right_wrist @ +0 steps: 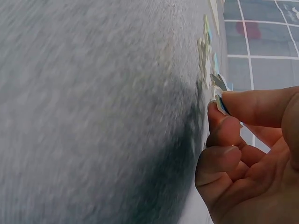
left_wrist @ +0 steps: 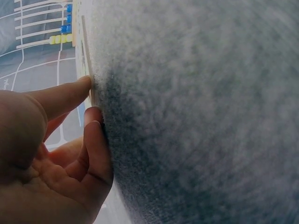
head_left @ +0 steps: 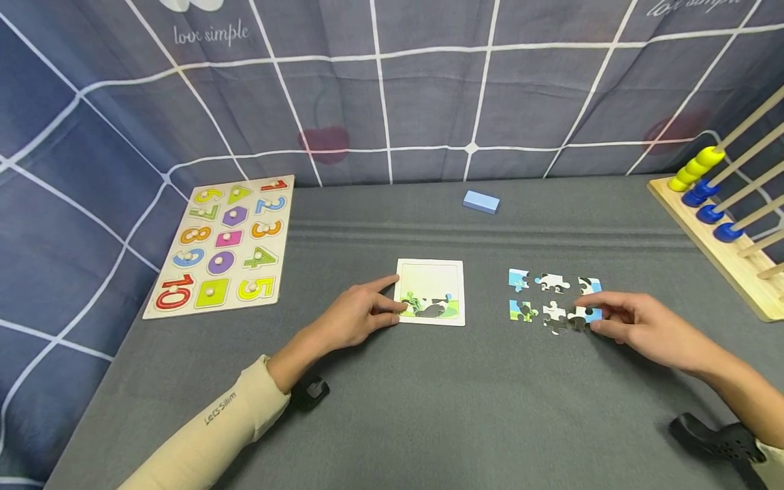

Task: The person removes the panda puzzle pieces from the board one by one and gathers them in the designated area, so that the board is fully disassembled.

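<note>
A square white puzzle board (head_left: 431,275) lies mid-table, with a cow-and-grass picture along its lower part. The left hand (head_left: 352,316) rests at its left edge; the index finger reaches straight to the upper-left side and the thumb touches lower down. In the left wrist view, the thumb (left_wrist: 65,97) meets the thin board edge. To the right, several loose jigsaw pieces (head_left: 553,282) lie in two rows. The right hand (head_left: 649,330) pinches the lower-right puzzle piece (head_left: 582,316) between thumb and fingers. In the right wrist view, that puzzle piece (right_wrist: 221,105) is tilted, partly hidden by the fingertips.
A wooden number-and-shape board (head_left: 226,255) lies at the left. A blue block (head_left: 481,202) sits behind the pieces. At the right edge stands a wooden bead rack (head_left: 716,252) with yellow and blue beads. A checked curtain (head_left: 429,102) borders the back of the grey table.
</note>
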Demonstrator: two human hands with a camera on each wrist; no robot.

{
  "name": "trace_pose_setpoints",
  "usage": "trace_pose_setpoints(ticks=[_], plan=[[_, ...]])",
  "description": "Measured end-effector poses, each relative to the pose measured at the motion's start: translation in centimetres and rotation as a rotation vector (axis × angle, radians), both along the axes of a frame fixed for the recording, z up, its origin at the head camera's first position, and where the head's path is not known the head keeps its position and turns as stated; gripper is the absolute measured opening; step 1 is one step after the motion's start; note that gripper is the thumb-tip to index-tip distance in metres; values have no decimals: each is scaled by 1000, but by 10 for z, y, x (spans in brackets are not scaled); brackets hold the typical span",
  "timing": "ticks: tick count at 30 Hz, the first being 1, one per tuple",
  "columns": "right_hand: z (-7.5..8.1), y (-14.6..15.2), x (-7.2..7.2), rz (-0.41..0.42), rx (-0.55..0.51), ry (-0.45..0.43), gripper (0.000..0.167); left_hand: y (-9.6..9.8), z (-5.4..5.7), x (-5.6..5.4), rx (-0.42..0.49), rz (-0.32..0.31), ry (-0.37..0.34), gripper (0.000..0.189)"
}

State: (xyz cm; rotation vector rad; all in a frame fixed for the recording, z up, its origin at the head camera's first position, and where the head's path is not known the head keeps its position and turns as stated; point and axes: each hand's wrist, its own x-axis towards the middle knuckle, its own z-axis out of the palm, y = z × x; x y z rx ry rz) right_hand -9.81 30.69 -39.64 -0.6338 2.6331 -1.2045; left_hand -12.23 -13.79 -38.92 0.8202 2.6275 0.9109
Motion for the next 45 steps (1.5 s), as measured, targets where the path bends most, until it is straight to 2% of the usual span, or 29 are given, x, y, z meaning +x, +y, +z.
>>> trace_pose_setpoints(ticks=[7,11,16,28,32,37,41,45], plan=[[-5,11,2,2,48,22,30,0,1,0,11,-18,15,27],[-5,11,1,22,83,71,32,0,1,0,7,-16,6,28],[-4,10,1,-5,146,119,32,-1,0,-1,2,-13,0,28],[-9,7,3,-7,182,242,34,0,-1,-1,-11,7,-18,28],[-9,6,3,-7,176,238,33,0,-2,0,-5,14,-16,28],[-8,6,4,-18,187,221,32,0,0,0,13,53,-17,26],[-6,4,4,-32,195,209,29,1,0,-2,0,68,-5,35],[-5,1,2,-35,201,198,25,1,1,-1,-53,68,-12,46]])
